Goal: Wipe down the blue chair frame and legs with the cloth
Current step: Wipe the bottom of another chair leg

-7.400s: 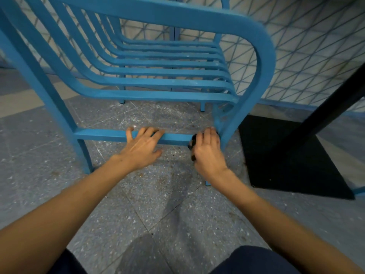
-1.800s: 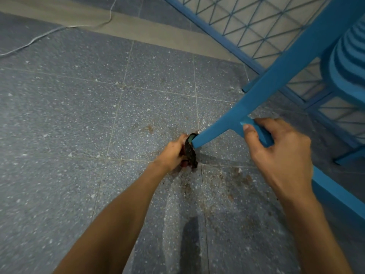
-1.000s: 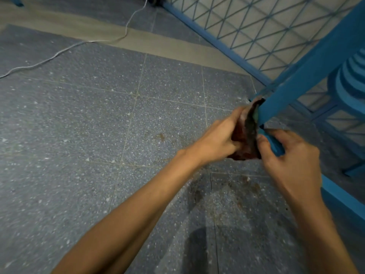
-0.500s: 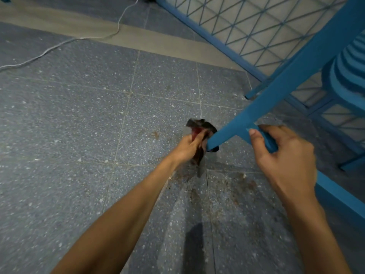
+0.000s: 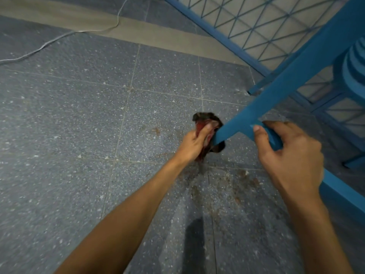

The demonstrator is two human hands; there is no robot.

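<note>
Left grip (image 5: 192, 144) pinching cloth (image 5: 205, 117) against chair leg (image 5: 286, 84), right grip (image 5: 292, 155) (curled) round crossbar (image 5: 273, 139)

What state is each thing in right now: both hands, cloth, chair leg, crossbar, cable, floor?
left hand: grips the cloth, holding it to the leg's end.
cloth: bunched around the end of the chair leg.
chair leg: slanted; cannot tell whether its foot touches the floor.
right hand: fingers curled round the crossbar.
crossbar: gripped.
cable: lying loose on the floor.
floor: brown stains near the leg's end.
</note>
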